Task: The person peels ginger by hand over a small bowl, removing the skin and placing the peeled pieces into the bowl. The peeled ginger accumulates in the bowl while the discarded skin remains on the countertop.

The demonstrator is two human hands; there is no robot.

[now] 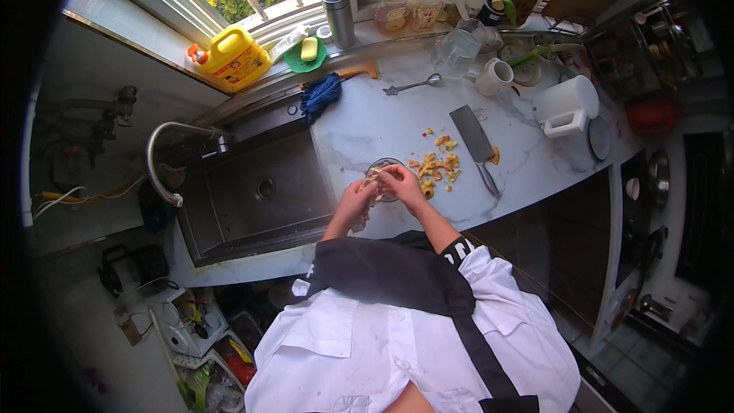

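My left hand (356, 202) holds a clump of pale, pinkish food over the near left rim of a round glass bowl (385, 162). What the clump is, I cannot tell. The fingers of my right hand (399, 183) pinch at the same clump above the bowl, touching my left fingers. My hands hide most of the bowl's inside. Broken yellow-orange pieces (437, 167) lie loose on the marble-patterned counter just right of the bowl. Farther right lies a cleaver (472, 135), its handle towards me, with one more orange piece (494, 155) beside its blade.
A steel sink (252, 201) with a curved tap (150, 152) is on the left. A blue cloth (321, 96) hangs at its back corner. An ornate spoon (413, 85), a glass jug (457, 51), a white mug (494, 77) and a white kettle (565, 104) stand or lie behind and right.
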